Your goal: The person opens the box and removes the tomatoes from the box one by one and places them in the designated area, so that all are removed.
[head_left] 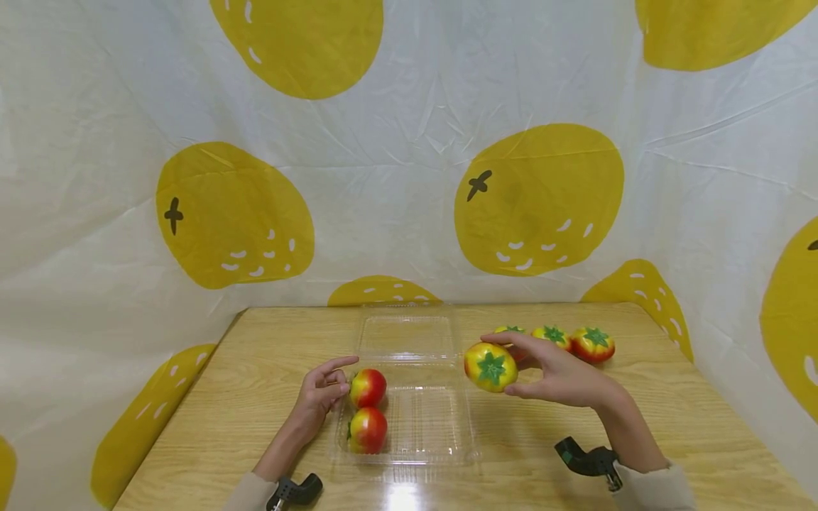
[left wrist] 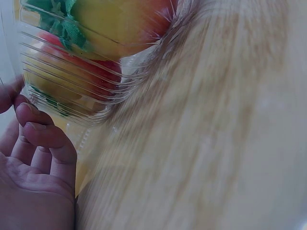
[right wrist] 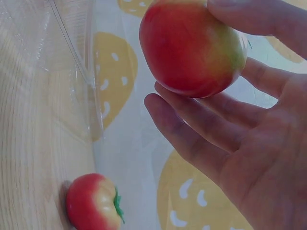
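In the head view my right hand (head_left: 562, 369) holds a red-and-yellow tomato (head_left: 491, 367), its green star-shaped top facing the camera. It is raised above the table, right of a clear plastic clamshell box (head_left: 428, 426). The right wrist view shows the fingers and thumb around this tomato (right wrist: 192, 48). My left hand (head_left: 316, 394) pinches the left edge of the box between thumb and fingers, as the left wrist view of the hand (left wrist: 43, 153) shows. Two tomatoes, a far one (head_left: 368, 387) and a near one (head_left: 367, 430), lie in the box's left side, tops turned left.
Behind my right hand, a partly hidden tomato (head_left: 509, 330), a middle one (head_left: 552, 337) and a right one (head_left: 593, 345) stand in a row on the wooden table (head_left: 255, 355). The box's lid (head_left: 407, 337) lies folded back. A fruit-print curtain (head_left: 383, 177) surrounds the table.
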### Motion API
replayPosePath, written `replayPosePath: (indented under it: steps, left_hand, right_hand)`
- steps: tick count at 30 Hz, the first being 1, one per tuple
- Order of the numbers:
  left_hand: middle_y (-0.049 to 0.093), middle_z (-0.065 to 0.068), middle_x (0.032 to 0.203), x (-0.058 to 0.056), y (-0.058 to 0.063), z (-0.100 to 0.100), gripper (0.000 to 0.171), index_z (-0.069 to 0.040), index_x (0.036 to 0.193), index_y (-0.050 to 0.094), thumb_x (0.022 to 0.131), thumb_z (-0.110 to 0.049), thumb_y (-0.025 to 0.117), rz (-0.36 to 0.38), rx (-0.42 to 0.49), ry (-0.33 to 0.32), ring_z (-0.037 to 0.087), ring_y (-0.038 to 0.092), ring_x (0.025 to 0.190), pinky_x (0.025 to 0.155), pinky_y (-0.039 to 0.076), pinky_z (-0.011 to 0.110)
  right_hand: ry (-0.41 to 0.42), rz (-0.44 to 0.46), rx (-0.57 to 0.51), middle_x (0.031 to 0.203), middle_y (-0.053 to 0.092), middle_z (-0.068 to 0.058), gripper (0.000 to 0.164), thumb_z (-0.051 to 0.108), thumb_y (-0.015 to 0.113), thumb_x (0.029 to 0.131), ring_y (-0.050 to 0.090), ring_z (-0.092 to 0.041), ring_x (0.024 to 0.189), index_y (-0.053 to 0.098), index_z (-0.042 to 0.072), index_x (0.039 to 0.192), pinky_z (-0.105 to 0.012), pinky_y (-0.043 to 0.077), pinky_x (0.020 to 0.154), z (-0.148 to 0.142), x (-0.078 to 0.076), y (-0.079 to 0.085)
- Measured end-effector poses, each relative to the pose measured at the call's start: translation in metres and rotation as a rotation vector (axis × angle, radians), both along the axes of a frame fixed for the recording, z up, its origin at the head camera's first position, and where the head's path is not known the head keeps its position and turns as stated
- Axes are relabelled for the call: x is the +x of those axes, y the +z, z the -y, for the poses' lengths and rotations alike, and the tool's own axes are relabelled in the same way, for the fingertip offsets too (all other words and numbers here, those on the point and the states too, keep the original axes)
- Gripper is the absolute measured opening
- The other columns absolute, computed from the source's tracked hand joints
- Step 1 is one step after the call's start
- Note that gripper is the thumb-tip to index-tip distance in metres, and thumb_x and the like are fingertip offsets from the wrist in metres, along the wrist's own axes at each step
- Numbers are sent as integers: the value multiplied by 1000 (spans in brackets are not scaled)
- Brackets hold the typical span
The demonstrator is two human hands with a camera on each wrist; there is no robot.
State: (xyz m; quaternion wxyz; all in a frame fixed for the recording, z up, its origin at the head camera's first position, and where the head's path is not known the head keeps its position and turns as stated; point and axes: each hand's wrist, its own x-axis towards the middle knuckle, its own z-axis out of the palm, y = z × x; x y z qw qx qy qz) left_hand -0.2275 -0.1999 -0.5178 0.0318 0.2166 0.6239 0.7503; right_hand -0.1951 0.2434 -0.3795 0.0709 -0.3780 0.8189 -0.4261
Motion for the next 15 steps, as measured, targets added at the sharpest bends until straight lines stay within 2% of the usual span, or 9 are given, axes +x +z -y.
replayPosePath:
  steps: [5,11,15]
  left_hand:
    - [56,-5,73,0,0,0,53,21,142,43,91,9,53,7,-3,5,25,31,55,47,22,38]
    - [56,-4,73,0,0,-1,52,21,142,43,91,10,52,13,-5,11,21,33,55,46,22,37]
    - [56,-3,73,0,0,0,52,21,142,44,91,10,52,14,-11,16,17,37,54,46,23,35]
  right_hand:
    - [-5,-2,-10,146,57,-15,68,15,75,94,63,-5,120,44,10,155,-29,56,100,-4,-1,-2]
    - [2,-14,-29,147,55,-15,69,12,74,94,63,-6,121,42,14,156,-29,56,100,-9,-6,-4]
    - [5,-19,-36,149,53,-16,67,10,73,95,61,-5,122,43,12,155,-28,55,100,-12,-8,-5]
